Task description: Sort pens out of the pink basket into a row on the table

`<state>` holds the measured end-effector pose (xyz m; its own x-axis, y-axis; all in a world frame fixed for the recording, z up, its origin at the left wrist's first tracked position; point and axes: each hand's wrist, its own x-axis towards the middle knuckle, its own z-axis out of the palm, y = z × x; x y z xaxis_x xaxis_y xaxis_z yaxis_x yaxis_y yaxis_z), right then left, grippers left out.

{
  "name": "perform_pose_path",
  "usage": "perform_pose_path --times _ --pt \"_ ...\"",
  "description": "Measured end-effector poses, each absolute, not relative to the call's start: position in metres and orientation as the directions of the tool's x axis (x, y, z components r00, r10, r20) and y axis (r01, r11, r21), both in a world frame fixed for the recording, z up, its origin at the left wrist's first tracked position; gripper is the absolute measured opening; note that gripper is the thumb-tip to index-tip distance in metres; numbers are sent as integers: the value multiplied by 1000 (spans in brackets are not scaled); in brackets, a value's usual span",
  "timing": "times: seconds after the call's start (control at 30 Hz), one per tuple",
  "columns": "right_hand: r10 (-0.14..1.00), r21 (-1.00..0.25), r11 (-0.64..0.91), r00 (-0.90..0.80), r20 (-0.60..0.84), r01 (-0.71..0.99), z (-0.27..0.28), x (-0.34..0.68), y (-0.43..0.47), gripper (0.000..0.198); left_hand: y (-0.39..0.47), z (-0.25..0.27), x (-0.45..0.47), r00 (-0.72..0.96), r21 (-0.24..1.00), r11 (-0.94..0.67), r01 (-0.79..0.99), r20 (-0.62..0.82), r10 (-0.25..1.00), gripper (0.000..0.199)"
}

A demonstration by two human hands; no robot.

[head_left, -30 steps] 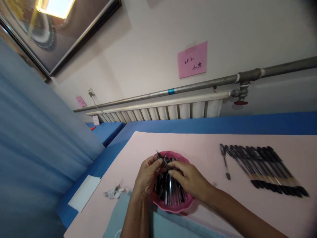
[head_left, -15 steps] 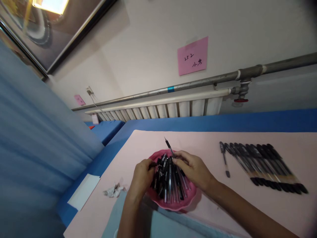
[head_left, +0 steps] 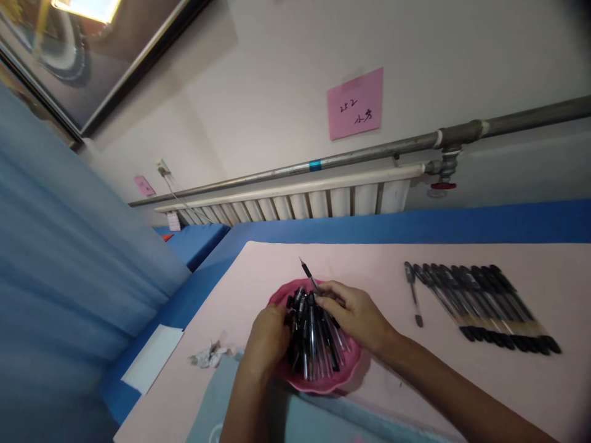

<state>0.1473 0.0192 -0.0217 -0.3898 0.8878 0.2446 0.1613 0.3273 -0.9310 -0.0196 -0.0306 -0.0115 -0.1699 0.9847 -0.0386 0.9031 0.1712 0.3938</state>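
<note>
A pink scalloped bowl full of clear pen barrels and black pen caps stands on the pink table cover. Over its far right rim, my right hand is closed on an uncapped pen, whose thin tip points up and to the left. My left hand reaches over the bowl's left side, fingers curled down among the black caps. Its fingertips are hidden, so I cannot make out what they grip.
Several capped black pens lie side by side on the right, with one pen slightly apart. Crumpled tissue and a white sheet lie left. Blue cloth is in front; a radiator runs behind.
My left hand has turned and pushed deeper among the caps, hiding its fingertips. My right hand keeps the pen almost in place; the whole view has shifted slightly.
</note>
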Motion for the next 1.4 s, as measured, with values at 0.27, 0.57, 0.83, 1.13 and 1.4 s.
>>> perform_pose_path --times 0.27,0.57,0.83,1.13,1.4 --pt "870 -917 354 -424 251 183 -23 147 19 17 -35 -14 -29 -186 451 130 883 82 979 28" --pt "870 -905 374 -414 268 200 -25 146 19 17 -34 -7 -24 -40 426 39 904 -7 999 27" --pt "878 -914 353 -408 249 202 -21 146 17 18 -34 -8 -19 1 294 35 955 -123 992 30" --pt "867 -906 366 -431 249 213 -24 146 18 17 -28 -10 -15 -59 267 96 959 -142 988 26" --pt "855 -909 367 -456 247 196 -21 146 17 16 -28 -6 -23 -336 962 196 192 -123 934 5"
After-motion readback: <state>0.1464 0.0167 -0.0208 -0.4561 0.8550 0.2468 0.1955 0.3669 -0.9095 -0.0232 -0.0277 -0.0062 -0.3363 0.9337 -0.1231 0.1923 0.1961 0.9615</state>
